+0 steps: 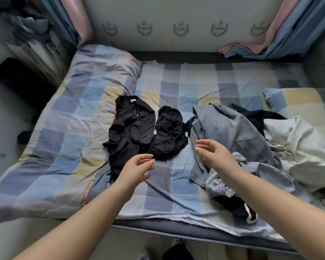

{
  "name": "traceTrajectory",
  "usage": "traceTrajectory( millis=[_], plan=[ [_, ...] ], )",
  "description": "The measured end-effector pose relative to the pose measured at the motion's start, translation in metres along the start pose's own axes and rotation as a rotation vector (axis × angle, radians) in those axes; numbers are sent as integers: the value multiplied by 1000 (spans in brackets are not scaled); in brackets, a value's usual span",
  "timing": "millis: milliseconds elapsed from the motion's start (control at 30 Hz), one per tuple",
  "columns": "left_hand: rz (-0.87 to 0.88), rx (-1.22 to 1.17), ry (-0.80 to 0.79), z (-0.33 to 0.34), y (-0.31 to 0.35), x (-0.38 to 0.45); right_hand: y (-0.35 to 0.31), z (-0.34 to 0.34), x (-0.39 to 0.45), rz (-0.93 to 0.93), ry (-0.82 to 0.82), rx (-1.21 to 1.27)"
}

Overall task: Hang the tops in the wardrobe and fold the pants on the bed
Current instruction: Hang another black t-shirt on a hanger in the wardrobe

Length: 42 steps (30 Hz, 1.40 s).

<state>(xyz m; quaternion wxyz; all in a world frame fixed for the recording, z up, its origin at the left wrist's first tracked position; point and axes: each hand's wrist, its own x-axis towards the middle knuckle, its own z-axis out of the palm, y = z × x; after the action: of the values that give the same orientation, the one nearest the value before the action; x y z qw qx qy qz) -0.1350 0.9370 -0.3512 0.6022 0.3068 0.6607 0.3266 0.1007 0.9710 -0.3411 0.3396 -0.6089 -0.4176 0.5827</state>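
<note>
Left hand (137,168) and right hand (213,155) hover released, fingers relaxed, over the bed (64,132); 2 crumpled black garments (131,128) lie beyond.

Single view, head-worn wide-angle camera: stands at the near edge of the bed (158,76), looking forward and down across it toward the far wall (158,15). Close range; both forearms enter from the bottom edge.

Patterned wall (176,19) — blue-pink curtains (296,29) beside
</note>
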Motion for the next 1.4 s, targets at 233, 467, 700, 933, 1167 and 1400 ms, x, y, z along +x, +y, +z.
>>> traceTrajectory(
  millis=[233,467,700,933,1167,1400],
  plan=[
    [-69,28,72,-1,-14,93,35,-1,102,113,124,186],
    [-63,125,16,11,-61,212,133,20,189,244,204,217],
    [63,393,1,22,-114,340,216,44,287,218,181,38],
    [177,543,-68,24,-128,444,252,78,388,202,72,-111],
    [53,225,-131,28,-160,533,266,98,474,141,-46,-295],
    [-18,-71,4,44,-165,568,300,127,514,155,-73,-561]
  ],
)
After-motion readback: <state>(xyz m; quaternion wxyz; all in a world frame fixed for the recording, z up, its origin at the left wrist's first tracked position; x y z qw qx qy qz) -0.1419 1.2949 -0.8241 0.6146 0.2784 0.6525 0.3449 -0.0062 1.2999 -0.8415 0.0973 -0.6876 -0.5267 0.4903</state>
